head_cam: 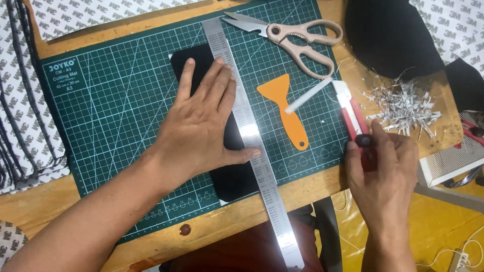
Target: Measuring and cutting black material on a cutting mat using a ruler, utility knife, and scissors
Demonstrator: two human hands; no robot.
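My left hand point(201, 126) lies flat, fingers spread wide, pressing the black sheet point(229, 174) and the steel ruler point(252, 146) onto the green cutting mat point(111, 116). My right hand point(385, 171) is closed around the red utility knife point(355, 118) at the mat's right edge. Scissors point(295, 38), an orange scraper point(285, 106) and paper shreds point(403, 106) share the wooden table point(237, 219).

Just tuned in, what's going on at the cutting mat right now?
A person's left hand presses a steel ruler flat over a black sheet on the green cutting mat. The right hand holds a red utility knife at the mat's right edge, away from the ruler. Scissors, an orange scraper and paper shreds lie nearby.
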